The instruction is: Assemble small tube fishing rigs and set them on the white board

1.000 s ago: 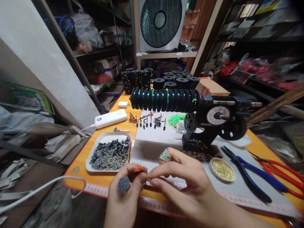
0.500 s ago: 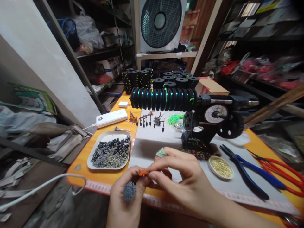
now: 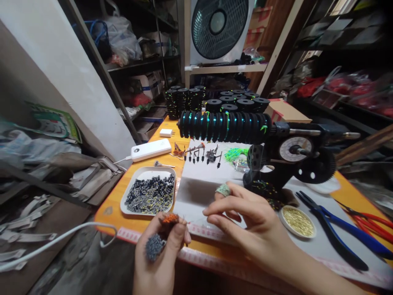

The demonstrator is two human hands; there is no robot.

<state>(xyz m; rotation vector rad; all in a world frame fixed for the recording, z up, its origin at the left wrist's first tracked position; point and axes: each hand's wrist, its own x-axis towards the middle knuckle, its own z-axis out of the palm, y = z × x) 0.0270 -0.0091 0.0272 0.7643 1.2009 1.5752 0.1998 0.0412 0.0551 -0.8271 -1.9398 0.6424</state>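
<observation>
Pinching a bristly orange-tipped bundle [image 3: 170, 218] between thumb and fingers, the left hand [image 3: 161, 256] also grips a fuzzy grey tuft [image 3: 153, 247] lower down, at the orange table's [image 3: 115, 205] near edge. Just right, apart from it, the right hand [image 3: 245, 221] hovers with fingertips loosely drawn together, empty, wearing a green ring [image 3: 222, 189].

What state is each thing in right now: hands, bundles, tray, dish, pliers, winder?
left hand: closed on grey bundle and orange-tipped bundle
right hand: fingertips pinched, apart from the bundles
white tray: holds many small black pieces
round dish: filled with gold bits
blue-handled pliers: lying flat, jaws shut
winder spindle: loaded with black spools
fan: blades not blurred
</observation>
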